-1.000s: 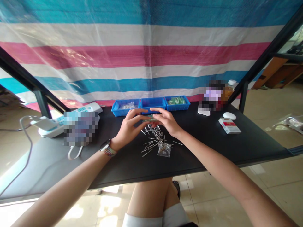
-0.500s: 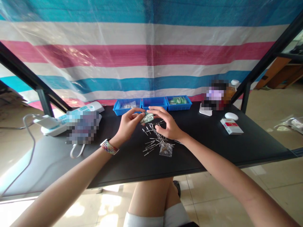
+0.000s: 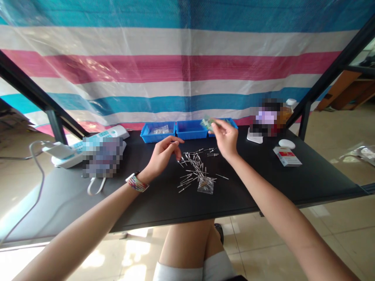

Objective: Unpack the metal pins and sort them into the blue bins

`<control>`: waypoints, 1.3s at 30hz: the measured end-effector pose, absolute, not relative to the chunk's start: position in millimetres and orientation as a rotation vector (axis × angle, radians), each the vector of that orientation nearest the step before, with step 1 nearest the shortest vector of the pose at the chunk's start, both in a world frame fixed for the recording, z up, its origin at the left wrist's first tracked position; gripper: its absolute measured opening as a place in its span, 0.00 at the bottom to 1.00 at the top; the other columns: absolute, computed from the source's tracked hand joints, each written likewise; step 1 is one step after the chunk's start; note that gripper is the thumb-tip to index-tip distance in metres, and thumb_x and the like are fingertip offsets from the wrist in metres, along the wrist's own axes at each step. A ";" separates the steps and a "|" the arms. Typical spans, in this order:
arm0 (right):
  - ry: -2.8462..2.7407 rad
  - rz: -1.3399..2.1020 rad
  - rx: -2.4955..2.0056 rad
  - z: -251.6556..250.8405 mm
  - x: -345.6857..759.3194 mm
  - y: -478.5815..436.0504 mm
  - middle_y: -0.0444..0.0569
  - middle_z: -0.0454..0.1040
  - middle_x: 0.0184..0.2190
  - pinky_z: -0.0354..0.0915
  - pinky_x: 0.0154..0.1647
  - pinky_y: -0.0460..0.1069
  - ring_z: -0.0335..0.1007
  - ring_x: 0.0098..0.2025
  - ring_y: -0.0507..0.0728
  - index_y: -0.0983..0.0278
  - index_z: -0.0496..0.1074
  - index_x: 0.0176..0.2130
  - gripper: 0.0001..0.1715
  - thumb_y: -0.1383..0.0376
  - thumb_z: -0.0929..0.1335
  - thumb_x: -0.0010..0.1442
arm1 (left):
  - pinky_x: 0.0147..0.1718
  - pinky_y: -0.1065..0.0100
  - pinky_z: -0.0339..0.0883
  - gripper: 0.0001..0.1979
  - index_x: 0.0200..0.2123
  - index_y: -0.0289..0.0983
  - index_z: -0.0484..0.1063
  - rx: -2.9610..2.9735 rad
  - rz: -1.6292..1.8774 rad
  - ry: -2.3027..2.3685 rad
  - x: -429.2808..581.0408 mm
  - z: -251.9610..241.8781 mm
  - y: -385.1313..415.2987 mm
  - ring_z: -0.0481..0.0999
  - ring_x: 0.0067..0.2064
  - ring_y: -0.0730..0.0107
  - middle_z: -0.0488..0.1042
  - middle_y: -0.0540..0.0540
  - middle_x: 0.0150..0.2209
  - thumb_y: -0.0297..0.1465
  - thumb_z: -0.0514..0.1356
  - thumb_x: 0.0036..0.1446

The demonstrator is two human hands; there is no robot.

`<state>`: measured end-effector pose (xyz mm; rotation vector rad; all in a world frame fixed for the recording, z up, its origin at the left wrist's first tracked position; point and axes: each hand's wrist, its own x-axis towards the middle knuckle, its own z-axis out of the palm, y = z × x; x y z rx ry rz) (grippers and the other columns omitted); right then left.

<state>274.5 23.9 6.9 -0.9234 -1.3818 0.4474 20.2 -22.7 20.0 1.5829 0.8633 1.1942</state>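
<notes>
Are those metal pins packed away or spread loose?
Spread loose: the metal pins lie criss-crossed on the black table. I cannot tell whether the clear bag holds any.

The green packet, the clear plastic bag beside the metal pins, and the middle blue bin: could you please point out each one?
Green packet (image 3: 206,123): head view, on its uncovered end.
Clear plastic bag (image 3: 206,188): head view, on its near part.
Middle blue bin (image 3: 191,135): head view, on its front wall.

The right hand (image 3: 227,138) pinches a green packet (image 3: 206,123) at its fingertips, blue bins (image 3: 191,135) beyond them. Rivets (image 3: 197,166) lie just right of the left hand (image 3: 163,154)'s bent fingers.
</notes>
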 end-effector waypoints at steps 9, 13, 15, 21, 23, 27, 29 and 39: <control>-1.789 -0.210 -1.472 -13.9 344.5 62.1 0.67 0.69 0.70 0.62 0.73 0.67 0.68 0.71 0.71 0.70 0.76 0.64 0.32 0.52 0.60 0.77 | 0.28 0.69 0.66 0.13 0.41 0.36 0.77 1.676 1.269 0.903 16.8 20.9 -24.8 0.73 0.22 0.71 0.74 0.51 0.21 0.40 0.61 0.69; -1.853 -0.249 -1.585 -19.9 338.2 62.1 0.67 0.70 0.69 0.55 0.76 0.68 0.66 0.72 0.71 0.72 0.74 0.65 0.32 0.54 0.60 0.77 | 0.28 0.69 0.66 0.14 0.41 0.36 0.77 1.690 1.259 0.894 14.3 19.6 -21.9 0.73 0.23 0.70 0.74 0.51 0.21 0.41 0.61 0.70; -1.822 -0.269 -1.632 -19.6 338.5 63.2 0.68 0.69 0.69 0.55 0.76 0.67 0.67 0.71 0.71 0.73 0.73 0.65 0.32 0.54 0.60 0.77 | 0.28 0.69 0.66 0.14 0.42 0.36 0.77 1.702 1.258 0.899 13.8 19.6 -21.3 0.73 0.23 0.70 0.74 0.51 0.21 0.41 0.60 0.70; -1.805 -0.326 -1.716 -22.3 341.2 64.2 0.69 0.74 0.65 0.51 0.74 0.71 0.64 0.71 0.75 0.73 0.72 0.66 0.32 0.54 0.61 0.76 | 0.29 0.68 0.66 0.13 0.42 0.36 0.77 1.809 1.177 0.932 12.7 19.6 -24.6 0.73 0.24 0.69 0.74 0.51 0.22 0.39 0.59 0.70; -1.792 -0.344 -1.721 -24.2 340.8 64.4 0.69 0.73 0.66 0.54 0.72 0.71 0.63 0.71 0.76 0.73 0.70 0.67 0.33 0.54 0.61 0.76 | 0.32 0.67 0.69 0.12 0.43 0.36 0.79 1.991 1.077 0.908 13.4 21.6 -28.4 0.77 0.29 0.67 0.78 0.48 0.27 0.38 0.60 0.70; -1.774 -0.370 -1.715 -27.1 340.6 66.2 0.72 0.69 0.68 0.59 0.69 0.68 0.65 0.68 0.76 0.74 0.66 0.70 0.35 0.54 0.61 0.76 | 0.47 0.61 0.72 0.10 0.44 0.38 0.83 2.501 0.829 0.609 20.8 29.9 -40.4 0.79 0.44 0.60 0.83 0.42 0.41 0.37 0.64 0.69; -1.765 -0.396 -1.705 -27.9 341.0 67.1 0.73 0.69 0.68 0.60 0.68 0.68 0.66 0.67 0.75 0.74 0.65 0.69 0.34 0.54 0.61 0.75 | 0.49 0.59 0.72 0.12 0.46 0.39 0.83 2.655 0.719 0.475 25.8 32.5 -46.3 0.78 0.46 0.58 0.82 0.41 0.43 0.41 0.67 0.67; -1.767 -0.411 -1.682 -28.0 339.2 67.1 0.72 0.72 0.63 0.63 0.65 0.67 0.68 0.64 0.74 0.73 0.64 0.69 0.33 0.56 0.61 0.75 | 0.51 0.57 0.71 0.19 0.54 0.39 0.80 2.868 0.614 0.399 39.9 12.1 -60.7 0.76 0.49 0.56 0.79 0.38 0.47 0.44 0.67 0.67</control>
